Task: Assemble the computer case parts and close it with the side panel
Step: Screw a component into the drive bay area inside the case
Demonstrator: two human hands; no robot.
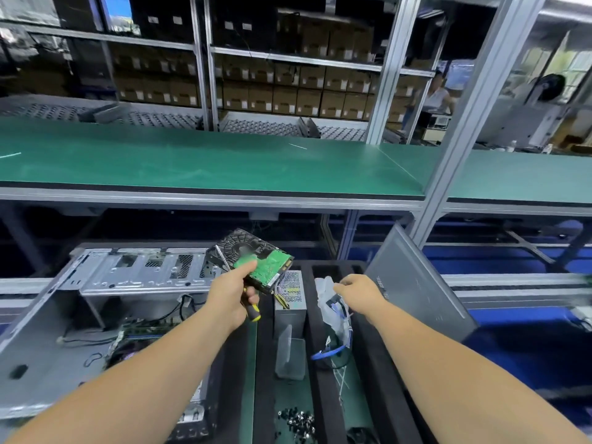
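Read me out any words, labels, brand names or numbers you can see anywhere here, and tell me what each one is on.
No text here can be read.
Hard drive in the left hand: board markings too blurred.
Cartons on the back shelves: white labels too small.
Power supply: no legible marking.
Side panel: plain, no text shows.
Plastic bag at the right hand: no print shows.

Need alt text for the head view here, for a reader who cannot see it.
A person's left hand holds a hard drive together with a yellow-handled screwdriver above an open computer case, while the right hand grips a plastic bag of cables over a black foam tray. A grey side panel leans at the right, and a power supply stands in the tray.
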